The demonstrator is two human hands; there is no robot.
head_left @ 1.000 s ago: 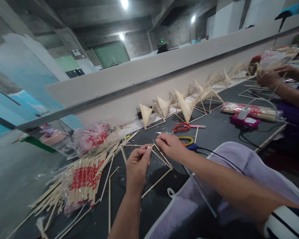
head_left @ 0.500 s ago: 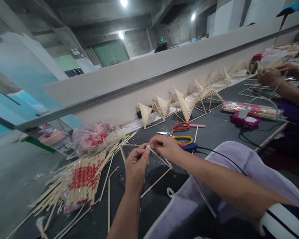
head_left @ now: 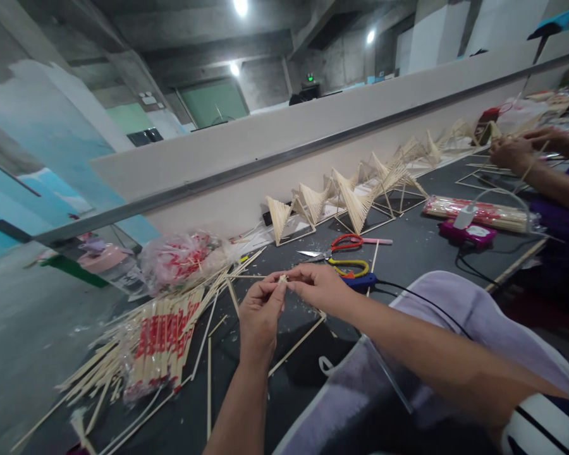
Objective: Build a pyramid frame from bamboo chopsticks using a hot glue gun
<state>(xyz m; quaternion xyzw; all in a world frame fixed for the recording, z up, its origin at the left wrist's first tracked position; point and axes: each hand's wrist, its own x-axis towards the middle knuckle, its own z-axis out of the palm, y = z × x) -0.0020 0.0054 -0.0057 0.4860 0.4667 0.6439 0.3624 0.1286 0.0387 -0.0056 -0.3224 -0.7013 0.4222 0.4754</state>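
My left hand [head_left: 260,313] is closed in a pinch on the pale corner [head_left: 283,279] of a frame of thin wooden sticks [head_left: 296,346]. My right hand [head_left: 320,285] meets it there, thumb and fingers pressed together; what lies between those fingertips is hidden. The frame's sticks reach out under and around both hands over the dark tabletop [head_left: 313,385]. Just beyond my right hand lie scissors [head_left: 348,264] with one red and one yellow handle. Beside them is a blue-handled tool [head_left: 361,281] with a black cable.
Bundled sticks in red-printed wrap [head_left: 159,344] and loose sticks [head_left: 95,366] cover the left side. Twisted stick models [head_left: 348,199] line the back wall. A magenta device [head_left: 468,232] and a packet of sticks [head_left: 483,212] lie right, near another person's hands [head_left: 514,151].
My right fingers have shifted slightly and press closer together beside the frame's corner. My left hand keeps its pinch. The view has shifted a little.
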